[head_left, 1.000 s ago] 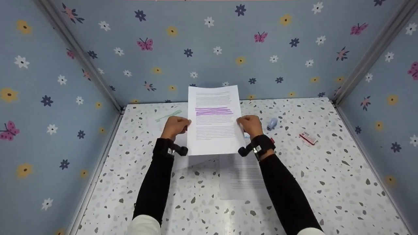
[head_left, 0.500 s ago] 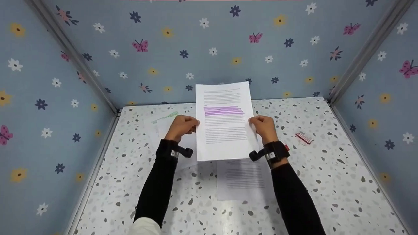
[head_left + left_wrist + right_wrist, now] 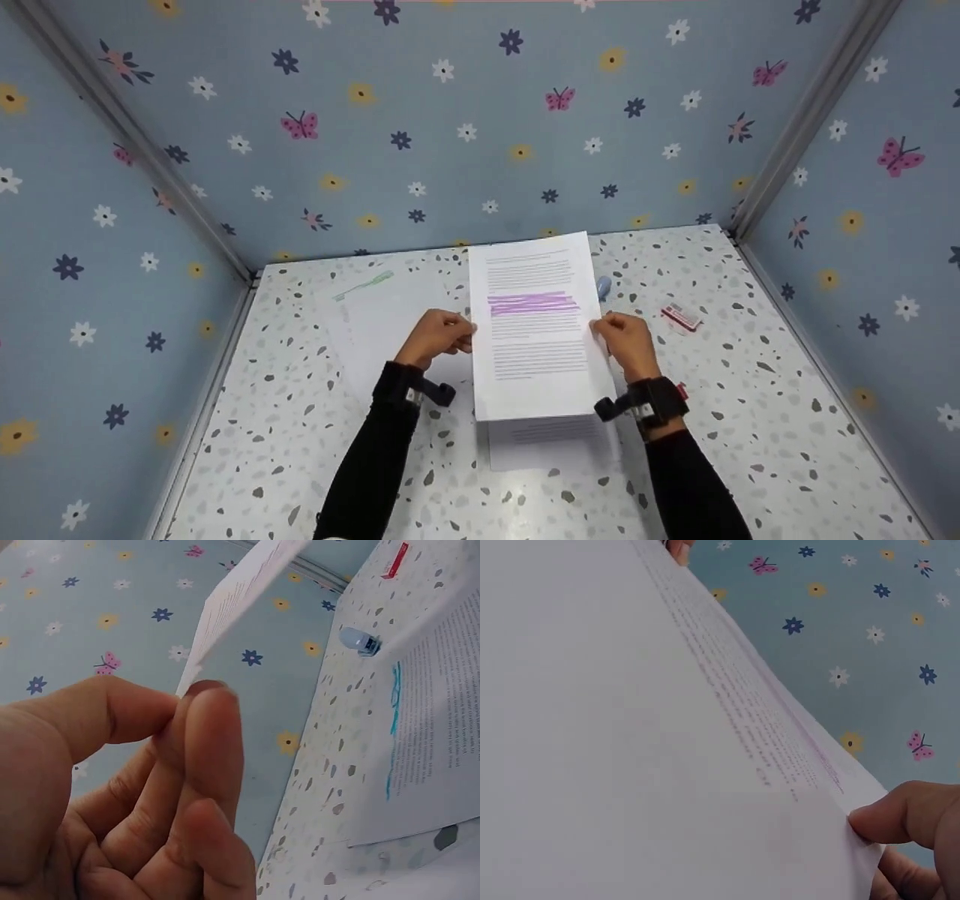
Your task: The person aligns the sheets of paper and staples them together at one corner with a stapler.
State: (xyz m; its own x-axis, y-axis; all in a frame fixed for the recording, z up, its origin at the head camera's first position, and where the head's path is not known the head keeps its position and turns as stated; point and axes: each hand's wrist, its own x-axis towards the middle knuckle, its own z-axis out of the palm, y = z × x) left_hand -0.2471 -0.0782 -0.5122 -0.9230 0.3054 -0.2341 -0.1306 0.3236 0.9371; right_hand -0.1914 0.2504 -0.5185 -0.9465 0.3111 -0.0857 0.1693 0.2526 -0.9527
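Note:
A printed sheet of paper with purple highlighter strokes across its upper middle is held up over the table. My left hand pinches its left edge between thumb and index finger; the left wrist view shows the other fingers loosely curled. On the opposite edge, my right hand pinches the paper between thumb and fingers, as the right wrist view also shows. Beneath it lies another printed sheet, partly hidden; blue marks run along its text in the left wrist view. Further papers, one with a green stroke, lie to the left.
A light blue correction-tape-like object sits behind the held sheet's right edge. Farther right is a small red and white box. The speckled table is enclosed by flowered wall panels at the back and both sides.
Both hands have carried the purple-marked sheet rightward, then lowered it toward the table. More of the lower printed sheet is now covered. The head view has tilted and shifted slightly.

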